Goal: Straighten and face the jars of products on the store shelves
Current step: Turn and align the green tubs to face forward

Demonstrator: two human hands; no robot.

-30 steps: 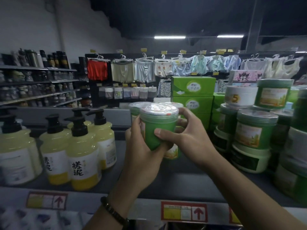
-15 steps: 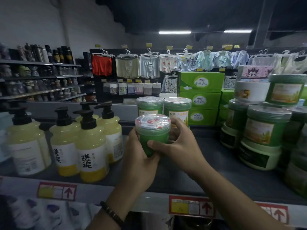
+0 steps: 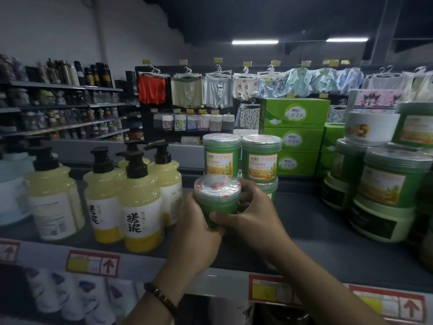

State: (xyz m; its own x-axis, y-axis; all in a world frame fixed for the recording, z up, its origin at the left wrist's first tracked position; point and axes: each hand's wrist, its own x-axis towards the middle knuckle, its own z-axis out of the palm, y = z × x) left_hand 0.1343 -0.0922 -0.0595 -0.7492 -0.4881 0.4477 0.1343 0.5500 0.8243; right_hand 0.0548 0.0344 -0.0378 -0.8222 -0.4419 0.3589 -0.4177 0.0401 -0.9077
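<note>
Both hands are on one green jar (image 3: pixel 218 198), held upright over the front part of the grey shelf (image 3: pixel 304 219). The left hand (image 3: pixel 196 231) is wrapped round the jar's left side from below. The right hand (image 3: pixel 255 214) clamps the other side w/ its thumb laid across the front and its fingers curled round the back. Firm two-handed hold, no gap showing. The jar's base is hidden by the hands, so can't tell if it touches the shelf. Its clear-wrapped lid faces up, and the side toward me is plain green, no label showing.

Everything else, relative to that jar:
- Directly behind it, two labelled jars (image 3: pixel 241 158) stand side by side w/ orange-and-white labels facing front. The right one sits on top of another jar, partly seen behind the right hand.
- To its left, a cluster of yellow pump bottles (image 3: pixel 140 207) w/ black pumps, close by.
- To its right, well apart, stacked green tubs (image 3: pixel 386 181) w/ a white tub (image 3: pixel 370 127) on top.
- Behind and to its right, stacked green boxes (image 3: pixel 295 118).
- Far behind it, underwear on hangers (image 3: pixel 187 90).
- Below and in front of it, red-framed price tags (image 3: pixel 92 263) on the shelf edge.

There's a dark bead bracelet (image 3: pixel 161 299) on the left wrist.
</note>
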